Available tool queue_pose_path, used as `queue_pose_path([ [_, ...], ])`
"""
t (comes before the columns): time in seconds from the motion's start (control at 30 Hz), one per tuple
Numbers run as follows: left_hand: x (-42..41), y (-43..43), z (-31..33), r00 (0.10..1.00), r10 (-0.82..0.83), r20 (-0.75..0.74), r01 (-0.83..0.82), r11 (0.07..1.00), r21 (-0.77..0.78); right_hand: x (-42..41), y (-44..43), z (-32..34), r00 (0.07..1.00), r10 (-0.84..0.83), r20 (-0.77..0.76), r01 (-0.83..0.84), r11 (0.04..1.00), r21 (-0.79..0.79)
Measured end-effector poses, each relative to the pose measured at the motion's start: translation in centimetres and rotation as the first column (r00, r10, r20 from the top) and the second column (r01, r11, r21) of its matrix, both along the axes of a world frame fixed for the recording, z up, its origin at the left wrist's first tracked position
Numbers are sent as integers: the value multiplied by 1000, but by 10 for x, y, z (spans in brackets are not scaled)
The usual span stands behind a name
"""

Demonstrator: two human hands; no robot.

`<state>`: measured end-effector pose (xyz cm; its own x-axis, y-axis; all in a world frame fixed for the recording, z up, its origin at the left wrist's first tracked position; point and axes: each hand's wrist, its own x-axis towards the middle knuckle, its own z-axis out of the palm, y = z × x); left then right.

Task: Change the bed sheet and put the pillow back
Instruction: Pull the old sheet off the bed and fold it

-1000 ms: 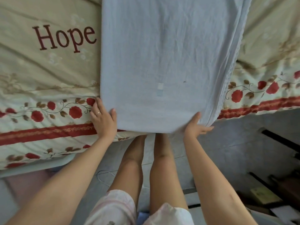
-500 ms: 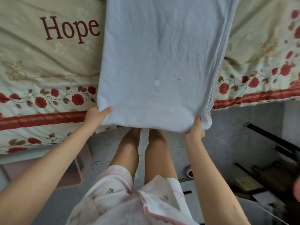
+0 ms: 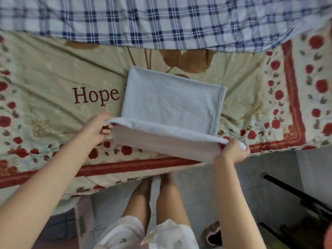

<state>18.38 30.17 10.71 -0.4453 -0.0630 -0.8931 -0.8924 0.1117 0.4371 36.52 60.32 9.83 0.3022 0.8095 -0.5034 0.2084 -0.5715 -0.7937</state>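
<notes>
A folded pale blue sheet [image 3: 170, 103] lies on the bed, its far part flat on the mattress cover and its near edge lifted off it. My left hand [image 3: 98, 127] grips the near left corner of that raised edge. My right hand [image 3: 232, 150] grips the near right corner by the bed's edge. Under the sheet is a beige floral bed cover [image 3: 53, 97] with red roses and the word "Hope". No pillow is in view.
A blue and white plaid blanket [image 3: 161, 20] lies across the far side of the bed. My bare legs stand on the grey floor [image 3: 248, 186] at the bed's edge. A slipper [image 3: 212, 234] lies by my right foot, and black metal bars [image 3: 291, 193] stand at the right.
The blue sheet hung long over the bed's edge before; now its near end is raised by both corners and the sheet looks much shorter. The view has lifted, showing the plaid blanket.
</notes>
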Motion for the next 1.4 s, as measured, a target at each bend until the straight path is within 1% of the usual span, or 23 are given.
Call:
queue_pose_path([
  [0.1, -75, 53, -26, 986, 91, -137, -81, 994, 79, -79, 51, -25, 983, 116, -145, -111, 993, 40],
  [0.17, -112, 81, -62, 973, 111, -200, -108, 994, 21, -118, 76, -61, 924, 360, -126, -361, 933, 19],
  [0.2, -123, 90, -83, 973, 34, -228, -54, 995, -83, -128, 83, -80, 833, 553, -3, -552, 833, -43],
  [0.27, -129, 94, -124, 920, -319, -226, 230, 909, -348, -129, 84, -120, 457, 827, 328, -826, 531, -189],
  [0.3, -128, 92, -142, 854, -471, -219, 341, 826, -449, -126, 81, -134, 311, 833, 459, -871, 443, -214],
  [0.33, -126, 90, -156, 795, -564, -224, 394, 761, -516, -124, 78, -146, 256, 791, 555, -880, 428, -204],
  [0.43, -115, 81, -168, 735, -562, -380, 317, 780, -539, -118, 79, -159, 339, 681, 649, -844, 525, -111],
  [0.53, -103, 75, -167, 695, -540, -475, 255, 803, -539, -108, 96, -164, 544, 684, 486, -771, 636, -32],
  [0.6, -97, 76, -164, 701, -552, -451, 275, 793, -543, -100, 106, -157, 605, 658, 448, -748, 663, 35],
  [0.77, -98, 85, -158, 687, -550, -474, 248, 791, -559, -97, 116, -147, 606, 661, 441, -769, 628, 115],
  [0.87, -94, 85, -168, 725, -508, -465, 194, 798, -570, -98, 111, -152, 633, 625, 456, -721, 691, 55],
  [0.9, -92, 86, -169, 716, -543, -440, 170, 746, -644, -101, 107, -153, 623, 585, 519, -698, 715, 32],
  [0.93, -89, 90, -170, 664, -630, -403, 148, 639, -755, -106, 101, -154, 568, 547, 615, -710, 703, 30],
  [0.97, -85, 97, -170, 547, -753, -366, 139, 513, -847, -112, 91, -154, 480, 536, 694, -779, 624, 57],
  [1.0, -81, 106, -170, 361, -874, -324, 172, 404, -898, -118, 78, -154, 353, 568, 744, -894, 440, 89],
  [1.07, -72, 127, -176, -102, -981, -164, 303, 127, -944, -129, 47, -163, -93, 549, 830, -985, -172, 4],
  [1.1, -72, 132, -183, -241, -968, -74, 322, -8, -947, -134, 37, -170, -302, 432, 850, -899, -424, -104],
  [1.13, -76, 131, -190, -276, -961, -2, 324, -91, -942, -136, 36, -176, -444, 339, 829, -812, -543, -213],
  [1.17, -83, 125, -198, -227, -973, 36, 340, -113, -934, -137, 43, -181, -518, 325, 791, -785, -548, -288],
  [1.2, -90, 116, -204, -120, -991, 53, 363, -93, -927, -135, 57, -188, -524, 376, 765, -817, -476, -326],
  [1.3, -102, 89, -206, 228, -973, 19, 440, 85, -894, -118, 95, -188, -384, 522, 762, -921, -158, -356],
  [1.33, -100, 82, -202, 287, -958, 18, 457, 121, -881, -114, 98, -184, -340, 551, 762, -931, -84, -355],
  [1.4, -90, 77, -191, 315, -948, 49, 450, 103, -887, -114, 80, -175, -244, 594, 767, -936, 63, -346],
])
